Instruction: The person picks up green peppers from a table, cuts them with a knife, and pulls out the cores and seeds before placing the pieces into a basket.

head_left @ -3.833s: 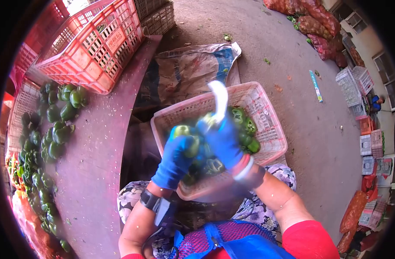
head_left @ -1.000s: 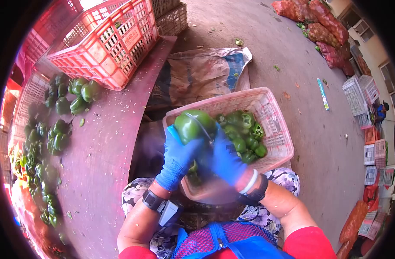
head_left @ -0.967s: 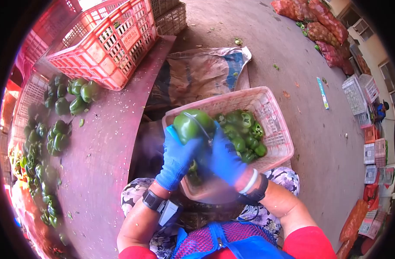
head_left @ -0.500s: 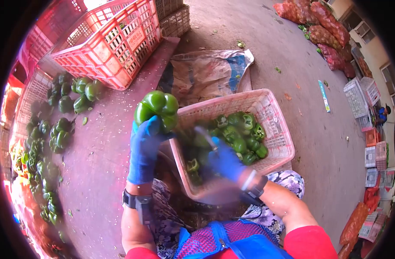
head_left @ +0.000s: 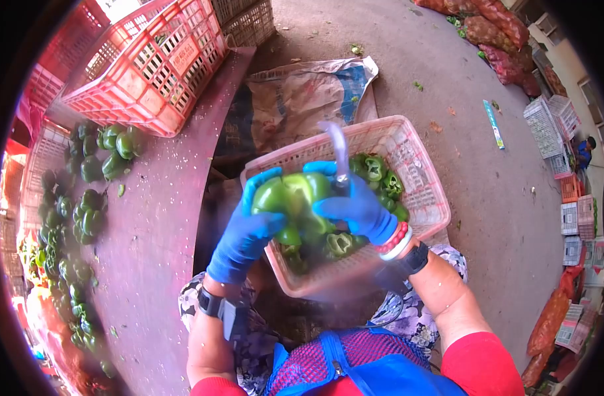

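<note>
A large green pepper [head_left: 290, 199] is held above the near left part of a pink basket [head_left: 428, 188]. My left hand [head_left: 248, 228], in a blue glove, grips its left side. My right hand [head_left: 355, 204], gloved too, has its fingers on the pepper's right side and also holds a curved knife [head_left: 338, 146], its blade pointing up. The pepper shows a pale green split or cut area on top; motion blurs it. Several green peppers [head_left: 376, 170] lie in the basket, some cut open, partly hidden by my hands.
Several whole green peppers [head_left: 90, 216] lie on the purple-red surface to the left. A red crate [head_left: 163, 72] stands at the upper left. Beyond the basket is a crumpled sack [head_left: 295, 105]. Filled net sacks [head_left: 503, 49], stacked crates [head_left: 546, 132] and a person [head_left: 584, 152] are at the right.
My right hand has risen out of the basket with the knife and met the pepper. My left hand has moved right and down with the pepper, over the basket.
</note>
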Demonstrator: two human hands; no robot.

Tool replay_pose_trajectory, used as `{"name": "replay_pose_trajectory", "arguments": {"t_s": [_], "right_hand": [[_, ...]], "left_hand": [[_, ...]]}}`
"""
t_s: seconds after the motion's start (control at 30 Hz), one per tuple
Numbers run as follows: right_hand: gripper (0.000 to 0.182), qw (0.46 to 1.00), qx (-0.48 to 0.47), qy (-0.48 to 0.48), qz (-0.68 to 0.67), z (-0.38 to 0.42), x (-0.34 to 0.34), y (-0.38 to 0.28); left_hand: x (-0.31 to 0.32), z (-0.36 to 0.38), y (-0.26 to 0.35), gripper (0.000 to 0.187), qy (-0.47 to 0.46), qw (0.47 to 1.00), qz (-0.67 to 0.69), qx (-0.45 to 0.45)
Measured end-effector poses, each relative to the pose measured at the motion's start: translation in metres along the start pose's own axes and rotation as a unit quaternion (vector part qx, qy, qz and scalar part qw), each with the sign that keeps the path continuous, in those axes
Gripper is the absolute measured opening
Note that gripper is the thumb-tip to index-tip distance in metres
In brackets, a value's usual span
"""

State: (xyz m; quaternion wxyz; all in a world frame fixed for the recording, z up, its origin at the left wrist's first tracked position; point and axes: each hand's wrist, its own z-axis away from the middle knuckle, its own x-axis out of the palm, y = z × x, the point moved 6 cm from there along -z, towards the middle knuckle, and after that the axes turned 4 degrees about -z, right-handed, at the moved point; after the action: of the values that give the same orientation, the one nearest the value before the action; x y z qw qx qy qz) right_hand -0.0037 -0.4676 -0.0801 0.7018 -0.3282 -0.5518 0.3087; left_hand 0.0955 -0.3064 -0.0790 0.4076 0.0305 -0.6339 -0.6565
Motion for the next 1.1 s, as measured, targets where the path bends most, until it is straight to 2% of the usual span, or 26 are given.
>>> {"name": "replay_pose_trajectory", "arguments": {"t_s": [0.07, 0.2, 0.3, 0.37, 0.4, 0.43, 0.5, 0.53, 0.57, 0.6, 0.63, 0.7, 0.77, 0.8, 0.87, 0.9, 0.93, 0.97, 1.0, 1.07, 1.1], "right_hand": [[0.066, 1.000, -0.026, 0.005, -0.002, 0.001, -0.002, -0.005], [0.056, 0.998, -0.046, 0.036, -0.030, 0.003, -0.005, -0.012], [0.049, 0.995, -0.058, 0.075, -0.032, 0.003, -0.011, -0.012], [0.048, 0.991, -0.070, 0.101, -0.046, 0.000, -0.015, -0.009], [0.043, 0.990, -0.080, 0.112, -0.025, -0.002, -0.017, -0.010], [0.042, 0.990, -0.072, 0.105, -0.067, -0.002, -0.016, -0.010], [0.040, 0.983, -0.057, 0.091, -0.152, 0.000, -0.010, -0.013], [0.042, 0.987, -0.060, 0.060, -0.137, 0.001, -0.012, -0.010], [0.044, 0.990, -0.064, 0.030, -0.122, 0.002, -0.014, -0.007], [0.044, 0.973, -0.007, -0.043, -0.227, -0.001, -0.010, -0.006], [0.045, 0.963, 0.015, -0.061, -0.261, -0.003, -0.011, -0.003], [0.048, 0.939, 0.063, -0.093, -0.325, -0.006, -0.012, 0.003], [0.047, 0.952, 0.054, -0.066, -0.293, -0.007, -0.014, 0.001], [0.045, 0.976, 0.069, -0.029, -0.205, -0.007, -0.020, -0.002], [0.043, 0.991, 0.034, 0.034, -0.128, -0.005, -0.033, -0.007], [0.042, 0.994, 0.018, 0.066, -0.090, -0.004, -0.039, -0.008], [0.033, 0.988, 0.017, 0.073, -0.134, -0.006, -0.045, -0.002], [0.043, 0.992, -0.005, 0.067, -0.106, -0.008, -0.062, 0.004], [0.044, 0.977, 0.012, -0.030, -0.212, -0.005, -0.064, -0.007], [0.046, 0.976, -0.006, 0.001, -0.217, 0.008, -0.056, -0.040], [0.049, 0.984, -0.044, 0.129, -0.113, 0.018, -0.052, -0.062]], "left_hand": [[-0.003, -0.005, -0.001, 0.087, -0.042, 0.998, 0.036, 0.004], [0.001, -0.007, -0.004, 0.075, -0.080, 0.985, 0.153, -0.021], [0.003, -0.008, -0.004, 0.073, -0.090, 0.980, 0.178, -0.017], [-0.018, -0.009, -0.018, 0.088, -0.005, 1.000, 0.002, 0.003], [-0.018, -0.009, -0.015, 0.089, 0.005, 0.996, -0.094, 0.010], [-0.018, -0.009, -0.010, 0.090, 0.014, 0.982, -0.189, 0.017], [-0.010, -0.008, -0.003, 0.091, -0.008, 0.994, -0.109, 0.005], [-0.001, -0.007, 0.002, 0.092, -0.040, 0.997, 0.068, -0.013], [0.000, -0.007, 0.004, 0.090, -0.061, 0.991, 0.121, -0.017], [0.001, -0.007, 0.006, 0.089, -0.081, 0.981, 0.174, -0.023], [0.002, -0.006, 0.007, 0.088, -0.101, 0.969, 0.225, -0.031], [-0.005, -0.007, 0.005, 0.078, -0.101, 0.981, 0.166, -0.014], [-0.008, -0.010, 0.004, 0.070, -0.091, 0.995, 0.045, 0.006], [-0.008, -0.012, 0.004, 0.067, -0.081, 0.996, -0.035, 0.017], [-0.007, -0.011, 0.004, 0.072, -0.058, 0.996, -0.065, 0.018], [-0.009, -0.015, -0.001, 0.078, -0.047, 0.999, 0.001, 0.008], [-0.011, -0.016, 0.000, 0.076, -0.050, 0.997, 0.062, 0.011], [-0.011, -0.017, 0.001, 0.074, -0.054, 0.991, 0.123, 0.013], [-0.022, -0.022, 0.004, 0.069, -0.010, 0.988, 0.155, 0.020], [-0.049, -0.020, 0.009, 0.058, 0.092, 0.969, 0.229, 0.011], [-0.061, -0.021, 0.008, 0.056, 0.101, 0.958, 0.268, 0.021]]}}
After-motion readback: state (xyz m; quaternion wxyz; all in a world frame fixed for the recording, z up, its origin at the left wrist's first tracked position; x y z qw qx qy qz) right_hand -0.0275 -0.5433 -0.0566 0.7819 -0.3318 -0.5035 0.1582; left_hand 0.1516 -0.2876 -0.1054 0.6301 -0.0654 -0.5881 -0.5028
